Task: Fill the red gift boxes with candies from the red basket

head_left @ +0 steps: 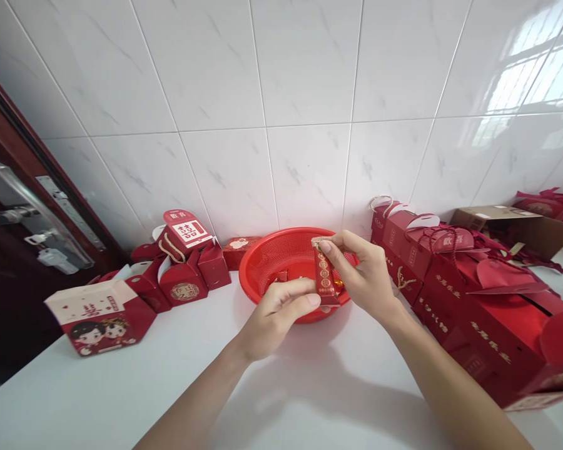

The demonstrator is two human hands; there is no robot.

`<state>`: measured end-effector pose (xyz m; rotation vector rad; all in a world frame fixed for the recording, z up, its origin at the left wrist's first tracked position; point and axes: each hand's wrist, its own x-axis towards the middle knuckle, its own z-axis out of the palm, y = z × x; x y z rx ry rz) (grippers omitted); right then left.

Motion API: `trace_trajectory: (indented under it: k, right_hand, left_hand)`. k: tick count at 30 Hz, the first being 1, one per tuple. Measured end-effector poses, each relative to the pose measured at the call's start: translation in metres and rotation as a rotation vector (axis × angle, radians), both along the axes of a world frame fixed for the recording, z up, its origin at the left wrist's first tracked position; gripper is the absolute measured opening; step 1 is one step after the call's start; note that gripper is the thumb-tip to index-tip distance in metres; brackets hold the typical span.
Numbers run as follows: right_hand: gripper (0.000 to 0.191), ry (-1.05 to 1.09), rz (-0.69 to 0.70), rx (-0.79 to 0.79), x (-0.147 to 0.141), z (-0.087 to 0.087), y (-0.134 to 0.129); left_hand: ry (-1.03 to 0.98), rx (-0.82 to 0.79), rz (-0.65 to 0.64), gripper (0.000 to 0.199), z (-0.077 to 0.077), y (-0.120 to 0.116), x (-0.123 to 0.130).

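Note:
A slim red box with gold round patterns [326, 274] is held between my two hands over the front of a red plastic basket [249, 265]. My left hand [279, 312] pinches its lower end, thumb on top. At its upper end, my right hand [359, 269] closes thumb and fingers near the edge. The box tilts slightly, with its near end lower. Inside the basket lie a few small red and gold pieces, partly hidden behind my hands.
Left of the basket stand several red gift boxes [182, 281] and a cream-and-red cartoon box [101, 319]. Larger red boxes with rope handles [483, 331] line the right side. An open cardboard carton [511, 222] stands farther right. A tiled wall [304, 81] closes off the back of the white table [178, 369].

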<state>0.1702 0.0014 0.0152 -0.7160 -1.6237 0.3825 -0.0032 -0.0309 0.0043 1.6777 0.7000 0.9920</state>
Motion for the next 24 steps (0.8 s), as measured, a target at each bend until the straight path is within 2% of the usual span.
trace_trajectory:
  k: [3, 6, 13, 20, 24]
  right_hand:
    - [0.030, 0.014, 0.021, -0.021, 0.000, 0.001, -0.001]
    - [0.034, 0.066, 0.070, -0.087, 0.001, 0.004, -0.003]
    - [0.043, 0.158, 0.350, -0.292, 0.008, 0.011, -0.001]
    - [0.020, 0.032, 0.818, -0.550, 0.016, 0.012, -0.002]
    - [0.015, 0.044, 0.863, -0.554, 0.014, 0.011, -0.002]
  left_hand:
    - [0.017, -0.016, -0.002, 0.022, -0.001, -0.001, 0.002]
    - [0.030, -0.004, 0.027, 0.024, -0.001, -0.003, 0.004]
    - [-0.072, -0.066, -0.009, 0.022, 0.002, -0.003, 0.002]
    - [-0.193, -0.131, -0.056, 0.025, 0.004, -0.001, -0.005]
    - [-0.232, -0.144, -0.082, 0.024, 0.004, 0.000, -0.004]
